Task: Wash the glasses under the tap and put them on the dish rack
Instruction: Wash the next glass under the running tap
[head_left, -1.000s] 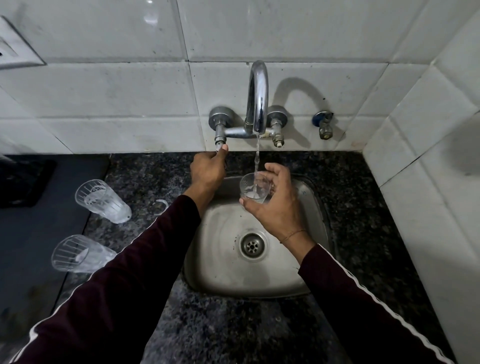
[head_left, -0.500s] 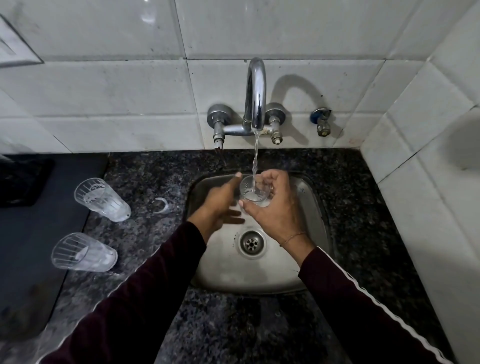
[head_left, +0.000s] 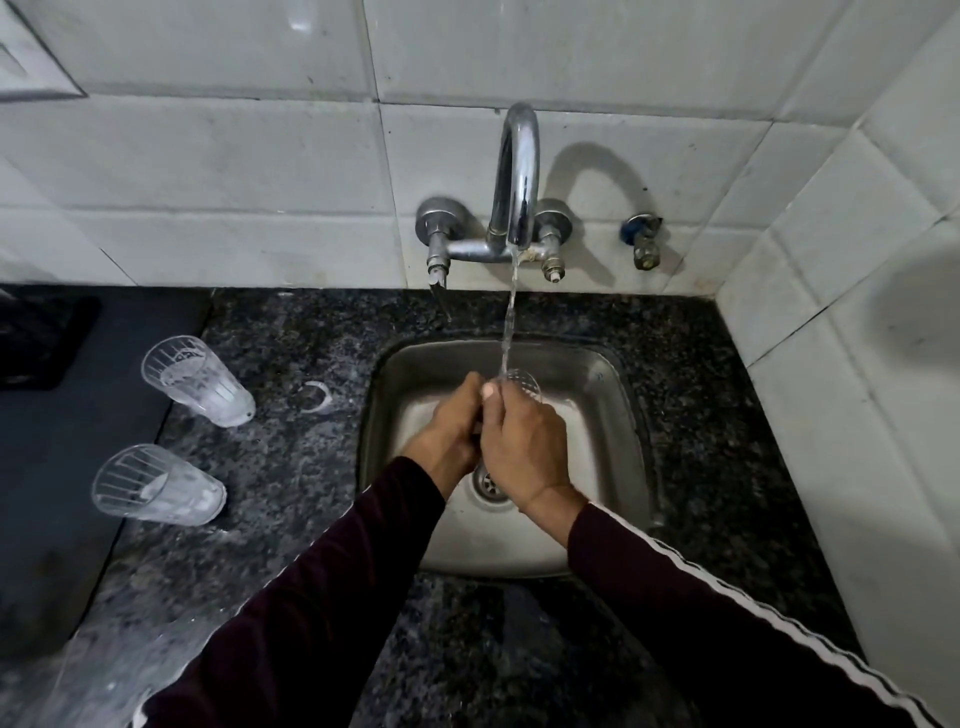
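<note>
The right hand (head_left: 524, 447) is holding a small glass (head_left: 522, 383) under the running water, with its fingers wrapped around the glass. The left hand (head_left: 451, 422) is now pressing up against the glass too, its fingers curled on it. A second ago that left hand was up at the tap handle (head_left: 435, 267), and then it was coming down with open fingers. So the water is on, and both hands are now free to rub the glass clean. I think the washing of this glass is just starting.

The water (head_left: 510, 317) is falling from the tap (head_left: 517, 171) right onto the rim of the glass. The hands are working over the middle of the sink (head_left: 613, 395), just above the drain (head_left: 489, 480).

Two more glasses are waiting on the counter (head_left: 291, 457), near its left edge, well apart from the sink. The far glass (head_left: 195, 382) and the near glass (head_left: 156, 486) are both lying tipped toward the camera. They look not washed yet. No dish rack is showing, so I cannot tell where the clean glass is going.
</note>
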